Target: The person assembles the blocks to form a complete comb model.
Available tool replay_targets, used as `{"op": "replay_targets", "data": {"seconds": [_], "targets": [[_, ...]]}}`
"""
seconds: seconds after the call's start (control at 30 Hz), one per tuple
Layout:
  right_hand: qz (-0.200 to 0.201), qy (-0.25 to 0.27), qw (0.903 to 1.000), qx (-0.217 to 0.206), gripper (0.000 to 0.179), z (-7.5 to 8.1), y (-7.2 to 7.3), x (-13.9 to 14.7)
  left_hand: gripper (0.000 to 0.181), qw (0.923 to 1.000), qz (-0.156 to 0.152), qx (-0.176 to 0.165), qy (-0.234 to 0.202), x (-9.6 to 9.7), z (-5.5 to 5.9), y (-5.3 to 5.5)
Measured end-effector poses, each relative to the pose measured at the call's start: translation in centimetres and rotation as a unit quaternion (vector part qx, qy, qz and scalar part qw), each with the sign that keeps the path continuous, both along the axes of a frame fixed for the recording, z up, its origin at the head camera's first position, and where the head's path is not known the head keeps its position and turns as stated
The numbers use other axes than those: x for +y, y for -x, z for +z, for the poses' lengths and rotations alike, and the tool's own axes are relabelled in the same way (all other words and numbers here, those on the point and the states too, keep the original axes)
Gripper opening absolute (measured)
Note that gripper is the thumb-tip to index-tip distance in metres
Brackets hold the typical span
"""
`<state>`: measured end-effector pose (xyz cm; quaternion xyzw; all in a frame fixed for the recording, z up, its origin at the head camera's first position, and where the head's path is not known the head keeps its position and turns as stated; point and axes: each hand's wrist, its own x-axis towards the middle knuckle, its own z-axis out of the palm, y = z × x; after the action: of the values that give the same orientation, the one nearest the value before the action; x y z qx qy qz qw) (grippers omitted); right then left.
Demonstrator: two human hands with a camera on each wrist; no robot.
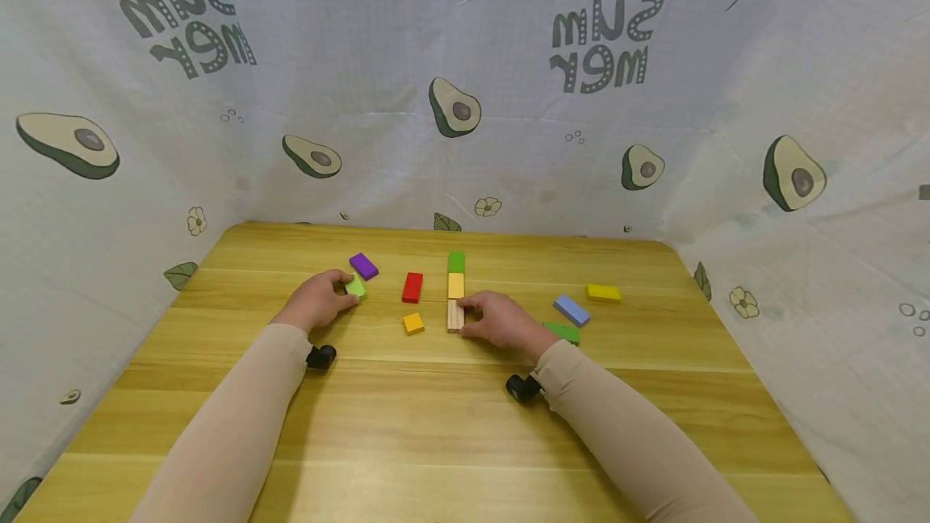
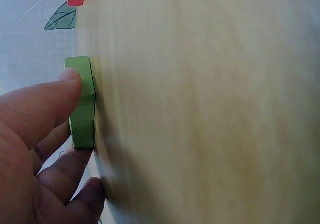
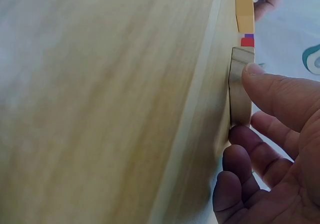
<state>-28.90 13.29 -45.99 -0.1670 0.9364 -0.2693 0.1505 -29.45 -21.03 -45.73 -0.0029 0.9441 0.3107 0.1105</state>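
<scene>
My left hand [image 1: 317, 299] pinches a light green block [image 1: 356, 287] at the left of the table, thumb on its near end. In the left wrist view the thumb and fingers span the green block [image 2: 84, 116] down at the tabletop. Near the middle, my right hand [image 1: 504, 321] grips a plain wooden block [image 1: 454, 316] by its ends. That block lies in line with a pale orange block [image 1: 455, 286] and a green block [image 1: 456, 261] beyond it. The right wrist view has the thumb on the wooden block [image 3: 241, 91], other fingers curled below.
Between the hands lie a red block [image 1: 412, 287] and a small orange block [image 1: 413, 324]. A purple block [image 1: 364, 265] sits past my left hand. Right of my right hand are blue [image 1: 571, 311], yellow [image 1: 603, 293] and green [image 1: 563, 333] blocks. A printed cloth [image 1: 392, 176] hangs behind the table.
</scene>
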Motion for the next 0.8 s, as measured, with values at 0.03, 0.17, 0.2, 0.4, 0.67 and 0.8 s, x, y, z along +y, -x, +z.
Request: {"op": "replay_targets", "data": {"seconds": [0.03,0.17,0.2,0.4,0.67,0.8], "targets": [[0.000,0.000,1.0000,0.000,0.058,0.01,-0.01,0.00,0.057,1.0000,0.000,-0.001,0.000,0.00,0.01,0.01],[0.000,0.000,1.0000,-0.001,0.058,0.09,-0.06,-0.04,0.058,1.0000,-0.001,-0.004,0.000,0.04,0.07,-0.03],[0.000,-0.001,1.0000,-0.001,0.058,0.14,-0.11,-0.06,0.058,1.0000,0.000,-0.005,0.000,0.03,0.09,-0.04],[-0.002,0.001,1.0000,-0.001,0.058,0.34,-0.24,-0.13,0.058,1.0000,0.001,-0.004,0.001,0.08,0.07,0.01],[-0.008,0.007,0.9999,-0.009,0.058,0.50,-0.29,-0.19,0.057,1.0000,0.004,-0.004,-0.003,0.16,0.10,-0.07],[-0.010,0.008,0.9998,-0.012,0.058,0.52,-0.23,-0.21,0.057,1.0000,0.003,-0.003,-0.003,0.15,0.07,0.00]]}}
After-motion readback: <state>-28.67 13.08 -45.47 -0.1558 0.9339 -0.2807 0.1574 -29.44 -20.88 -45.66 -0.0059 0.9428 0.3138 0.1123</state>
